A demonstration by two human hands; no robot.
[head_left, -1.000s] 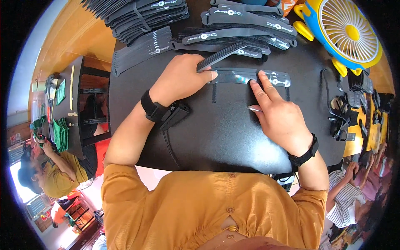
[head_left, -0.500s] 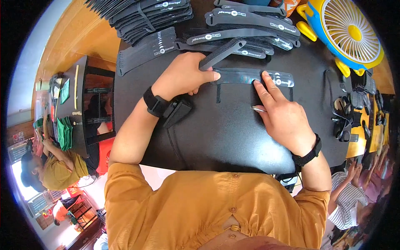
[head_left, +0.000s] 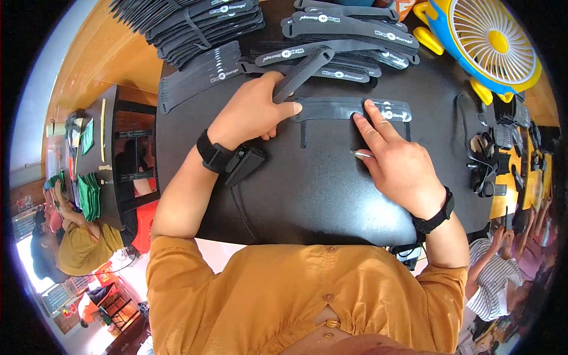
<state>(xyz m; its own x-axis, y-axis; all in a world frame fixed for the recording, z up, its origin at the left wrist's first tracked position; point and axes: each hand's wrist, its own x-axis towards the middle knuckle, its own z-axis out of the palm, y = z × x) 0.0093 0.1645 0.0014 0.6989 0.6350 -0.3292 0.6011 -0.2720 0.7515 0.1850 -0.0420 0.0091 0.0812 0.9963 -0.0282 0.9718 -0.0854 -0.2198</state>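
Observation:
My left hand (head_left: 251,112) is closed on a black strap (head_left: 303,74) that slants up and away from its fingers. The same hand's thumb rests at the left end of a flat black strap (head_left: 331,110) lying on the dark table. Two outstretched fingers of my right hand (head_left: 402,165) press that flat strap near its printed right part. Under the right thumb a thin silver-tipped tool (head_left: 362,154) sticks out; the rest of it is hidden in the palm.
Stacks of black straps (head_left: 349,41) lie at the far side, with a bundled pile (head_left: 195,23) at far left. A blue and yellow fan (head_left: 497,44) stands at far right. A black box with a cable (head_left: 245,165) sits by my left wrist. Other people work at both sides.
The whole view has shifted slightly left. The far tip of the strap in my left hand has swung a little left and away. Both hands keep nearly the same hold.

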